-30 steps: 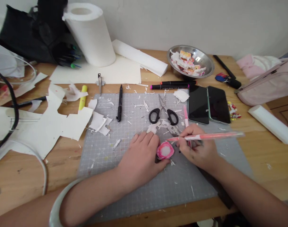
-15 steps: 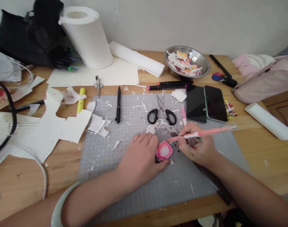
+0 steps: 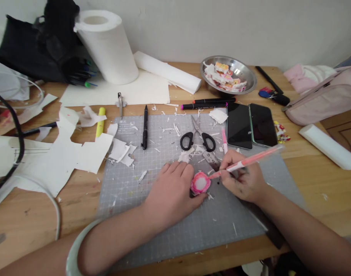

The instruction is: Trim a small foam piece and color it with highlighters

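Observation:
My left hand [image 3: 172,188] rests on the grey cutting mat [image 3: 126,214], its fingers and thumb closed around the left side of a small round paper piece [image 3: 201,183]. That piece has a pink-coloured ruffled rim and a white centre. In my right hand [image 3: 241,176] is a coral-orange marker pen [image 3: 247,161], held like a pencil. Its tip touches or nearly touches the right edge of the pink rim. Black-handled scissors [image 3: 197,134] lie spread just beyond my hands, with a pink marker [image 3: 224,140] and a metal blade or ruler piece [image 3: 211,160] close by.
Two phones [image 3: 239,126] lie at the mat's upper right. A steel bowl [image 3: 205,82] holds coloured paper scraps. A paper towel roll [image 3: 106,50], cut white paper [image 3: 86,153], a black pen [image 3: 145,128] and a yellow marker [image 3: 100,122] lie leftward. A pink pouch [image 3: 316,99] sits right.
The marker's tip has shifted from the top right of the pink rim down to its right side. My right hand has moved slightly right; my left hand keeps its hold.

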A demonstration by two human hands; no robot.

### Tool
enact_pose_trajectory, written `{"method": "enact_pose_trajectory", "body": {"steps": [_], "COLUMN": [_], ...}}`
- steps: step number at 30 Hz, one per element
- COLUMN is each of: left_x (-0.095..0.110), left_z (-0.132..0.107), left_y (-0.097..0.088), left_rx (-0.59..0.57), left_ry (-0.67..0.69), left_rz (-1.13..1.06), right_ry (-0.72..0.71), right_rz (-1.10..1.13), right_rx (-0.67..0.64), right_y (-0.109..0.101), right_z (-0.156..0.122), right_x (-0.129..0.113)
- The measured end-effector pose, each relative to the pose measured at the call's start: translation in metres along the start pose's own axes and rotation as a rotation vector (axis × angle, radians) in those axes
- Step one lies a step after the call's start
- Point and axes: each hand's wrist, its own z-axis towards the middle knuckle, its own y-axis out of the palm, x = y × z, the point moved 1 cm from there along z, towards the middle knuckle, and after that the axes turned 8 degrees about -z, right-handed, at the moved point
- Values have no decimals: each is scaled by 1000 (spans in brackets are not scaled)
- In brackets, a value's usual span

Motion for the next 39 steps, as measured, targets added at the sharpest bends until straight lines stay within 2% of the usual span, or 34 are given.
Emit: {"method": "enact_pose_trajectory", "body": {"steps": [10,22,26,30,33,39], "left_x": [0,0,0,0,0,1], "left_z": [0,-2,-2,-3,-3,-3], "left_y": [1,4,3,4,5,6], "left_rx": [-13,-10,-20,-28,-32,-22], "left_ry": [25,22,6,2,-3,-3], "left_rz": [37,54,29,-12,-26,-5], "right_ry": [-8,-80,-100,-116,-107,-114], "right_rz": [12,-23,-83,-97,-117,-118], "right_rx": [-44,2,57,29,86,47], "right_y": [-2,4,5,5,4,5], "right_z": [1,0,0,-1,-1,0], "right_x": [-1,-4,-6,-8,-9,-10]}}
